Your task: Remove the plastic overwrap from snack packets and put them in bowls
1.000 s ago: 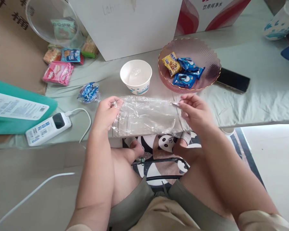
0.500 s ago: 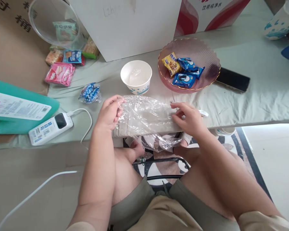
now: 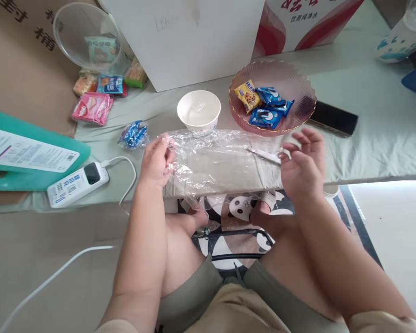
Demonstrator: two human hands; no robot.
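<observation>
Left of the grip, a white power bank (image 3: 76,181) with its cable lies on the pale cloth, half of a teal box (image 3: 27,155) beside it cut off by the frame edge. Nearer, a blue wrapped snack (image 3: 134,134) sits just beside the left hand (image 3: 156,159), whose fingers pinch the left end of a crumpled clear plastic sheet (image 3: 215,162). This sheet stretches between both hands over the table edge, blurring what lies beneath. Behind it stands a white paper bowl (image 3: 198,110), its contents hard to make out. At the sheet's right end the right hand (image 3: 303,164) is spread wide, fingers splayed; whether it touches the film cannot be told. Beyond it, a pink dish (image 3: 298,88) holds packets.
</observation>
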